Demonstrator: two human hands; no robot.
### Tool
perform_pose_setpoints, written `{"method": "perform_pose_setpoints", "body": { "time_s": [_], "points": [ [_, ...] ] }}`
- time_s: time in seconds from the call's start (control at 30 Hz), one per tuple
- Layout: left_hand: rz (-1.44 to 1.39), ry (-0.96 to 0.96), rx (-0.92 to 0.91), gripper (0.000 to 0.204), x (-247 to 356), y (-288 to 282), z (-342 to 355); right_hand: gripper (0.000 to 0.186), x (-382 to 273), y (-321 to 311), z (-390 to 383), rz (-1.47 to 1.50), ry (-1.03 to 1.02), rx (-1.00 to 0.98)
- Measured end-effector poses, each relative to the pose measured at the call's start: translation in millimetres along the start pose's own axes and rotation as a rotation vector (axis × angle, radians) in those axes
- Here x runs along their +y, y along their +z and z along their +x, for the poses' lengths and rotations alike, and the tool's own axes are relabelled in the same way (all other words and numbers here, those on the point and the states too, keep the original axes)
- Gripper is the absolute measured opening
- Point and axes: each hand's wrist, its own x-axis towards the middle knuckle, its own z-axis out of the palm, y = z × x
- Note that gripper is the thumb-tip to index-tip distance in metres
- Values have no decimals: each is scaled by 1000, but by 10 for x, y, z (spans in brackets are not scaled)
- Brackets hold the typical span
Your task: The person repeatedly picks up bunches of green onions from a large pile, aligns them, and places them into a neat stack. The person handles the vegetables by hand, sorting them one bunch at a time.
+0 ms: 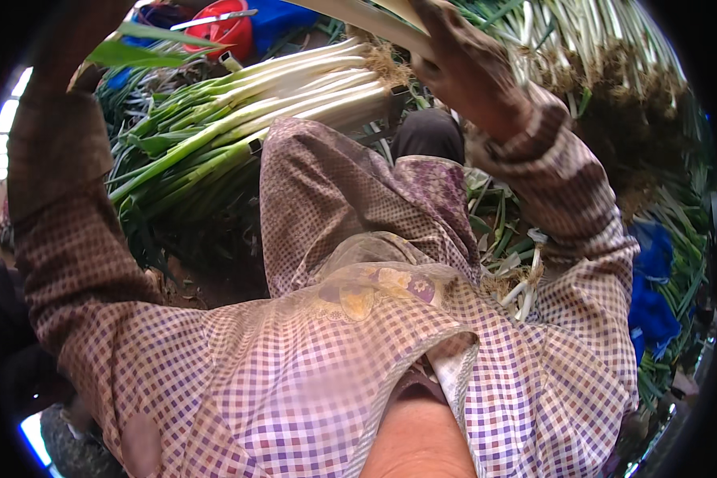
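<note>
My right hand: closed round a pale stalk, presumably steadying it.
My left hand: can't tell (too dark).
Leek bundle: roots together, likely for neatness.

Left arm raised, left hand shadowed; right arm bent, right hand high, fingers curled.

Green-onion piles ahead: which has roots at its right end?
The central pile, left of the right hand: its roots point right; the upper-right pile has roots toward the person.
</note>
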Motion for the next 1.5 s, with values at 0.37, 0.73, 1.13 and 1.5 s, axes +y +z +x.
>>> {"method": "perform_pose_setpoints", "body": {
  "time_s": [0.37,0.73,1.13,1.5],
  "points": [
    [-381,-77,-874,68,1672,983,-2034,44,286,2699,-310,47,138,-499],
    [-706,-80,-869,57,1768,860,-2045,52,203,2438,-424,262,317,-462],
    [-744,-97,-644,49,2015,1039,-2451,46,104,2605,-641,230,327,-396],
    [162,-353,-1008,65,1778,327,-3004,57,351,2785,-676,209,310,-476]
  ]
}}
